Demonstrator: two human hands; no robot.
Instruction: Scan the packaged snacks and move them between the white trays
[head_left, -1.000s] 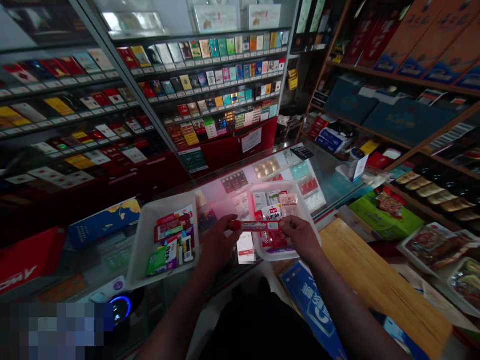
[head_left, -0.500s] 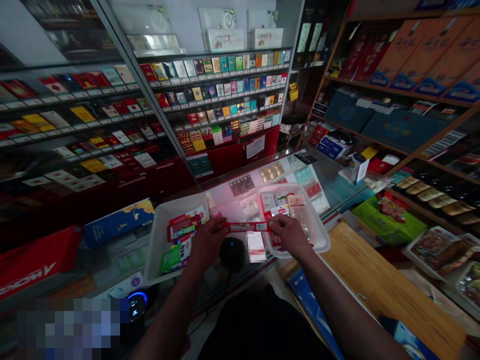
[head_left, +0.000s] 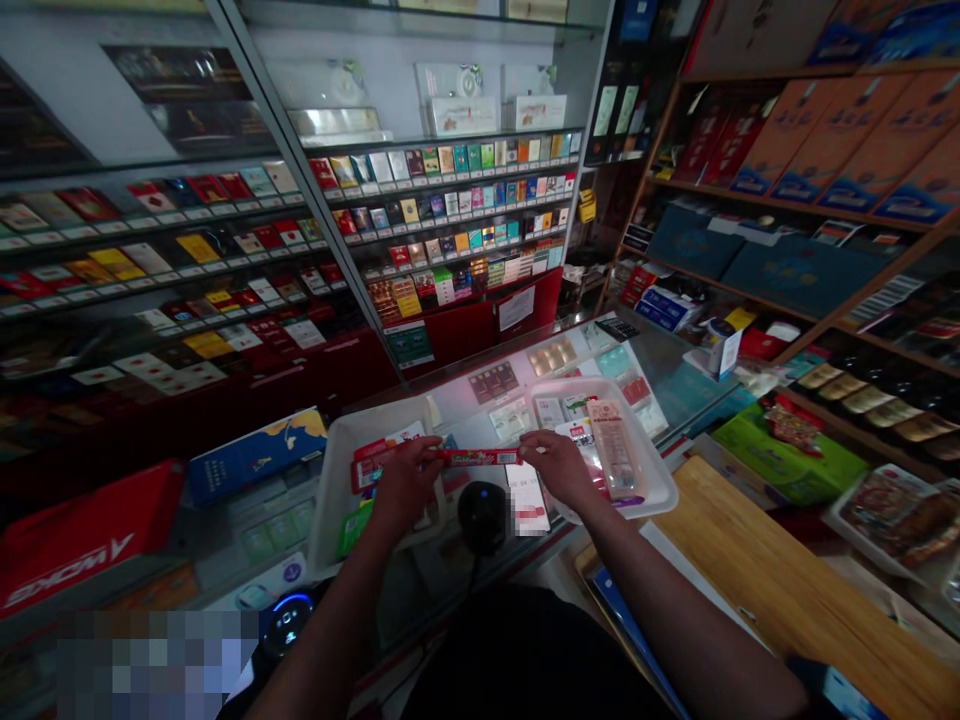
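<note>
Red snack stick (head_left: 476, 457) spans left hand (head_left: 405, 485) and right hand (head_left: 559, 470), fingers (head_left: 431, 452) of each grasping one end, keeping it straight and level. Sits above glass surface (head_left: 697, 400), between white left tray (head_left: 330, 510) and right tray (head_left: 660, 490), both holding packets (head_left: 616, 450).

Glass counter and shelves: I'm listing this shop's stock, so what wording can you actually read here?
Red box: white capitals, too blurred to read.
Red stick packet: printing too small to read.
Pale packet: too small to read.
Shelf price tags: too small to read.
</note>
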